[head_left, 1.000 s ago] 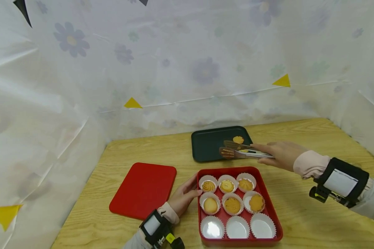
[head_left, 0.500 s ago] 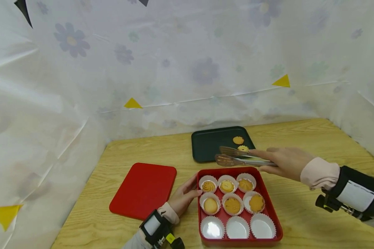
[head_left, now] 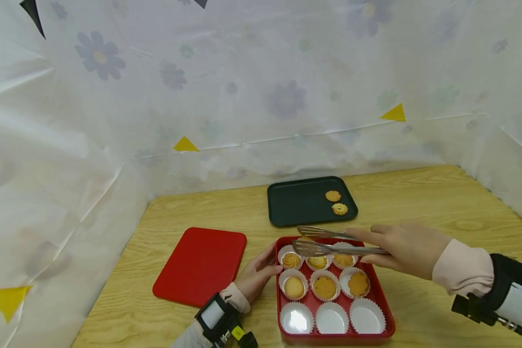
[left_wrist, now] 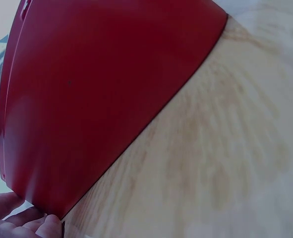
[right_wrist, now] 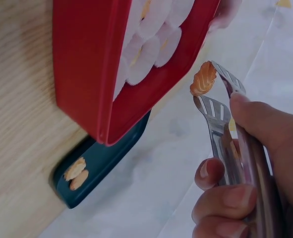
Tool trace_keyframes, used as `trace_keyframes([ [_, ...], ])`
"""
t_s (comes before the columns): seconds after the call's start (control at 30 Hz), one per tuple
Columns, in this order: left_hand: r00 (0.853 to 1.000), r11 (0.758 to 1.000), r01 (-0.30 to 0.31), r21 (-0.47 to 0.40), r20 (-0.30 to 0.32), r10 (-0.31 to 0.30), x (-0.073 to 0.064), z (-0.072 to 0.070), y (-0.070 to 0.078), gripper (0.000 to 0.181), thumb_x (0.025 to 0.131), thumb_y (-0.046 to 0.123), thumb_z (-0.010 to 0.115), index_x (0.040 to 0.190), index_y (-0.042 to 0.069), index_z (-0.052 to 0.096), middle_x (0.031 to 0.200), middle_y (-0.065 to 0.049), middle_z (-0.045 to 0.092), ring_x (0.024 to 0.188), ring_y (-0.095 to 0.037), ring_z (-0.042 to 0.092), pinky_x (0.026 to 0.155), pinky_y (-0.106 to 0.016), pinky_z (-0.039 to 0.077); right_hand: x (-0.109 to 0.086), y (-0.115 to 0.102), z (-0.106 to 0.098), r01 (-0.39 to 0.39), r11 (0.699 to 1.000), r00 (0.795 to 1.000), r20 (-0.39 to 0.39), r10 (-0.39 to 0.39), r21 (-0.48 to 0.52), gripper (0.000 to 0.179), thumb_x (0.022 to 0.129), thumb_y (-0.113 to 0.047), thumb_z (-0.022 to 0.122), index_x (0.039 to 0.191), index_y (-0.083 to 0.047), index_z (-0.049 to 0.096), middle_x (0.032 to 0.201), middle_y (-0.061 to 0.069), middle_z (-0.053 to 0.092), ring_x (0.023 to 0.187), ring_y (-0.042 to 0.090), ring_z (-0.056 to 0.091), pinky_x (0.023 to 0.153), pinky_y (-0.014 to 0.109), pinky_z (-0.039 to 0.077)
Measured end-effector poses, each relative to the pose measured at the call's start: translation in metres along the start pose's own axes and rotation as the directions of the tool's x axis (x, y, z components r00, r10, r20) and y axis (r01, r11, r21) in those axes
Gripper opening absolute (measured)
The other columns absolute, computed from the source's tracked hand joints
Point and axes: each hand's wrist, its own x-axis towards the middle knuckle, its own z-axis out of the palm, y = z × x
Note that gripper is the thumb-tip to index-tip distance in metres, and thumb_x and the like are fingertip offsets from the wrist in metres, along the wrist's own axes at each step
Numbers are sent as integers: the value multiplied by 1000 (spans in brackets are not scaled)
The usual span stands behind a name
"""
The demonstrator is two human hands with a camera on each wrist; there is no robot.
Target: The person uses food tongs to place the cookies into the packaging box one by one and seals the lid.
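My right hand [head_left: 400,246] holds metal tongs [head_left: 356,250] level above the back row of a red box [head_left: 379,290]. Between the slotted tong tips in the right wrist view is a ridged golden cookie [right_wrist: 204,79]. White paper cups fill the box in rows; the back and middle rows hold cookies, such as a round one [head_left: 294,287]. The front row's cups, among them a white cup [head_left: 332,318], have nothing inside. My left hand [head_left: 256,275] grips the box's left side, thumb at the rim and fingers around the far corner in the left wrist view.
Behind the box lies a dark green tray [head_left: 296,203] with two cookies at its right end, a flat one [head_left: 333,195] and a piped one [head_left: 340,209]. A flat red lid [head_left: 200,266] lies left of the box. Floral sheeting [head_left: 261,87] encloses the wooden table.
The tongs have come from over the green tray toward me, above the box's back row, carrying a cookie. Two cookies now show fully on the tray. My left hand has stayed put.
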Motion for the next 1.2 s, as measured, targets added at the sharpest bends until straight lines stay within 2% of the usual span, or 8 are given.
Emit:
trace_keyframes([
  [0.1,999,1000,-28,-3,23,28,0,0,0,66,96,4,51,154,4,20,158,-18,25,146,-35,21,118,-48,21,-5,-6,2,57,998,998,-18,-57,2,60,88,-58,56,137,-23,56,92,-2,66,47,-2,42,48,24,50],
  [0.2,999,1000,-25,-11,20,25,0,-1,0,67,95,6,52,154,3,20,158,-18,24,147,-34,19,118,-48,19,-8,-11,5,112,994,993,-48,-112,-2,59,89,-57,56,137,-22,56,85,-6,62,45,-4,34,44,19,42],
  [0.33,1000,1000,-17,-20,16,17,0,-1,0,68,95,7,51,154,1,18,159,-19,21,147,-34,16,119,-47,18,-13,-17,7,146,989,988,-55,-145,25,58,90,-55,55,139,-23,53,81,-10,56,45,-6,27,44,15,37],
  [0.4,1000,1000,-15,-21,15,15,0,-1,0,68,94,6,51,154,1,18,159,-19,21,147,-34,16,119,-47,18,-14,-20,9,150,987,988,-38,-148,50,59,90,-56,55,139,-24,53,80,-10,54,45,-6,27,44,14,36],
  [0.67,1000,1000,-15,-17,11,15,-1,-1,-1,68,94,5,51,154,2,19,159,-18,21,147,-33,16,119,-47,17,-20,-31,15,154,986,986,49,-157,66,57,88,-59,55,135,-26,56,87,-4,63,48,-5,34,47,18,47],
  [0.8,1000,1000,-9,-17,5,9,-1,-1,-1,68,94,5,51,154,2,19,159,-19,21,147,-34,16,119,-48,17,-24,-37,17,171,982,982,69,-177,84,57,89,-59,55,135,-26,55,87,-4,64,47,-6,32,47,18,46],
  [1.03,1000,1000,-8,-19,10,8,-1,-1,-1,68,94,5,50,154,2,18,159,-19,20,148,-33,16,119,-48,16,-28,-46,22,150,981,974,153,-167,120,56,90,-59,52,139,-32,51,89,-6,66,42,-2,26,42,13,34],
  [1.2,1000,1000,-9,-19,17,10,-1,-1,-1,67,96,5,50,154,3,18,159,-18,20,148,-33,16,119,-48,16,-27,-48,26,207,974,968,127,-217,93,55,91,-59,51,138,-29,53,85,-9,60,43,-3,24,41,11,30],
])
